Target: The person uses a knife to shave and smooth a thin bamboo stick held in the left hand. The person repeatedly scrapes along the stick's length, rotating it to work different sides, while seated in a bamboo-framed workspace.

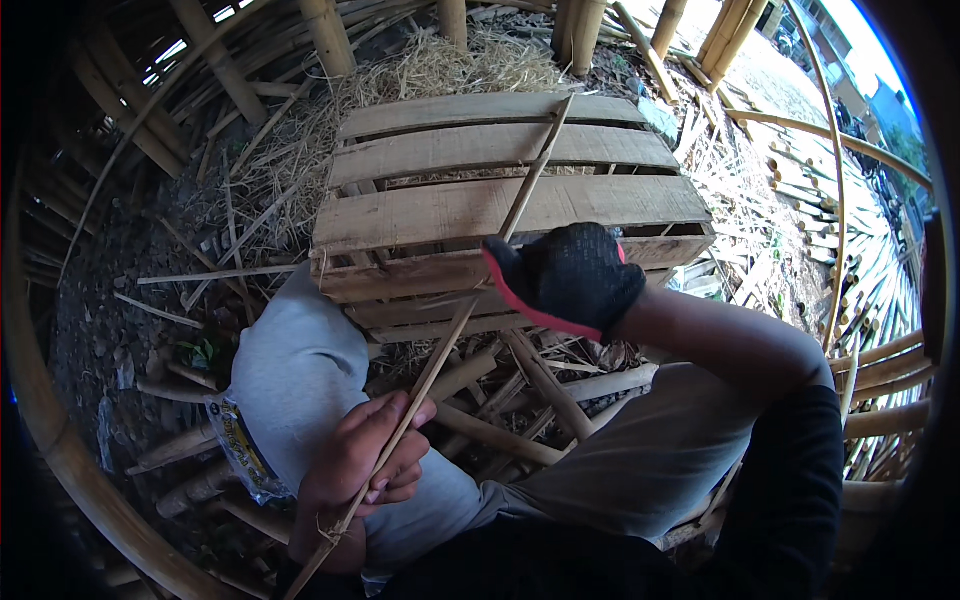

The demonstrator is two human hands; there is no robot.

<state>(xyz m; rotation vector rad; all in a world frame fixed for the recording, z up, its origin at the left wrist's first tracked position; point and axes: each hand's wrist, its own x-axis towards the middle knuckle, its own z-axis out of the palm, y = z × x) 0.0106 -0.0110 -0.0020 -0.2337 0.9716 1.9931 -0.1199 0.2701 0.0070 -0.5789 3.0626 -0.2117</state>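
A long, thin bamboo strip [437, 363] slants from the lower left up across a slatted wooden crate [420, 213]. My bare left hand [375, 455] is closed around its lower part, above my thigh; a frayed joint shows below the grip. Over the crate's near edge is my right hand [570, 275], in a black glove with red trim. Its fingers are curled and the thumb lies across the strip, covering a short length of it. What the fist itself holds is hidden. Beyond the glove, the strip's far end rests over the crate's top slats.
Straw and shavings [450, 70] lie behind the crate. Bamboo posts [327, 38] stand at the back. Cut bamboo poles [860, 270] are piled at the right. A plastic packet [243, 450] lies beside my left leg, and bamboo pieces [500, 432] are between my legs.
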